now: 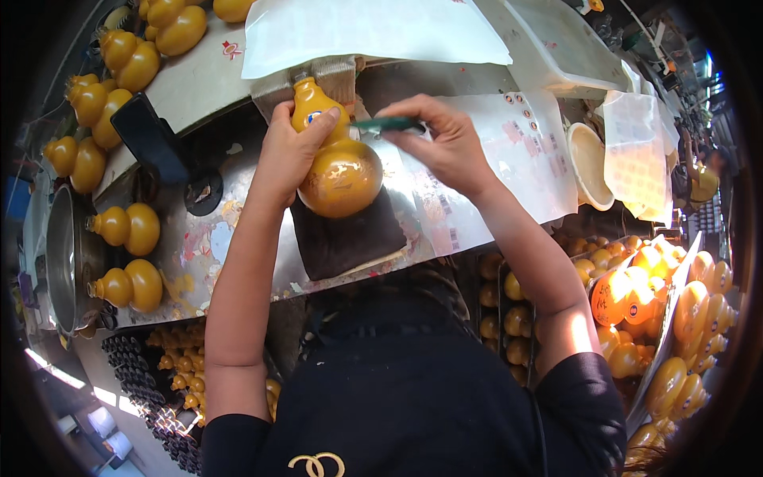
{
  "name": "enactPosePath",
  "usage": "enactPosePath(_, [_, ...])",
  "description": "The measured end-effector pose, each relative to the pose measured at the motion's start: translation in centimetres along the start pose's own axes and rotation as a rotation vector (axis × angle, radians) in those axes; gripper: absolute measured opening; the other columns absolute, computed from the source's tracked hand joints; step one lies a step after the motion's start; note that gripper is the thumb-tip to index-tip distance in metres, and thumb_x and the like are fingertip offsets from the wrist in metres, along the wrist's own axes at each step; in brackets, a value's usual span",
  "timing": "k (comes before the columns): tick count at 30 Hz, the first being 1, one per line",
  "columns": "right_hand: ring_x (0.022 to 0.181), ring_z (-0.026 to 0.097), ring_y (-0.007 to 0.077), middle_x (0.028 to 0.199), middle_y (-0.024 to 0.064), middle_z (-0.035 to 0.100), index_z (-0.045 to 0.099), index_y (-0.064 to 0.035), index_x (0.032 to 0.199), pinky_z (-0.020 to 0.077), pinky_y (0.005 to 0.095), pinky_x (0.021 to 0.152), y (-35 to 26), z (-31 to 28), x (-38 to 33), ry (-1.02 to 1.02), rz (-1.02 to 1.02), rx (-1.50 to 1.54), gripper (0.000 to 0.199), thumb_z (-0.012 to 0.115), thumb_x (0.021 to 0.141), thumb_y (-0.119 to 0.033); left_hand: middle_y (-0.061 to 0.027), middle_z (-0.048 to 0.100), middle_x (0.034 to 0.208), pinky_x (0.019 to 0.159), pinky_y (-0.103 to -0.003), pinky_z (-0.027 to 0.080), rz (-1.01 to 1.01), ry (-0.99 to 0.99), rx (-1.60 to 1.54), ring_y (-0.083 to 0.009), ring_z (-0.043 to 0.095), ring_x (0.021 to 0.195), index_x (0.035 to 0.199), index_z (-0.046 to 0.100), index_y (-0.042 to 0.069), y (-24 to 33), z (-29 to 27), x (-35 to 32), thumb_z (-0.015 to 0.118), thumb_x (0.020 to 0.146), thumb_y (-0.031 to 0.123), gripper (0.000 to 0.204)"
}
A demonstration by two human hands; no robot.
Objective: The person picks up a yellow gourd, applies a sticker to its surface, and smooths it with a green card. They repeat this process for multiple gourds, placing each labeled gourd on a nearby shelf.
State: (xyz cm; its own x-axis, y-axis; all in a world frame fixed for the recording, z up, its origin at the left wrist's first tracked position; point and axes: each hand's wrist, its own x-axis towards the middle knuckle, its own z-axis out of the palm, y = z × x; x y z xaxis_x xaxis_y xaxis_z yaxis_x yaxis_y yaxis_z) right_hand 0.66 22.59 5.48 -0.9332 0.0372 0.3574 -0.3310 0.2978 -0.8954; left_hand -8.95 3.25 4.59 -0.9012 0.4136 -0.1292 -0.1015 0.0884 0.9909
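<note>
A glossy yellow gourd-shaped bottle (340, 180) lies on the work table, its narrow neck pointing away from me. My left hand (292, 149) is wrapped round its left side near the waist, the thumb lying beside a small round blue-and-white sticker (314, 117) on the upper bulb. Pinched in my right hand (447, 141) is a slim dark-green tool (389, 124); its tip comes close to the bottle's upper bulb, and motion blur hides its exact kind. Under the bottle is a dark brown pad (346, 242).
Sheets of stickers (509, 159) lie to the right, beside a shallow cream basket (590, 167). A phone on a stand (149, 139) and several gourd bottles (131, 226) stand left. White paper (373, 36) covers the back. Crates of bottles (636, 302) sit lower right.
</note>
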Motion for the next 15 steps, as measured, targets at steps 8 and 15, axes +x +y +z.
enactPosePath(8, [0.090,0.058,0.0137,0.099,0.0074,0.061,0.054,-0.0024,0.114,0.0486,0.0277,0.080,-0.7,1.6,3.7,0.085,0.030,-0.125,0.032,0.063,0.091,-0.023,-0.0152,0.056,0.112,0.083,-0.031,0.052,0.021,-0.063,0.011,-0.0197,0.060,0.098,0.129,0.036,-0.005,-0.3,-0.2,-0.5,0.076,0.078,0.020,0.070])
enactPosePath(15, [0.088,0.060,0.0224,0.096,0.0153,0.061,0.050,-0.0005,0.112,0.0477,0.0322,0.081,0.1,3.1,4.3,0.018,0.026,-0.245,0.032,0.062,0.090,-0.021,-0.0097,0.054,0.119,0.096,-0.029,0.044,-0.053,-0.203,-0.362,-0.0162,0.054,0.110,0.135,0.035,0.001,-1.0,-1.3,-1.0,0.059,0.094,0.030,0.056])
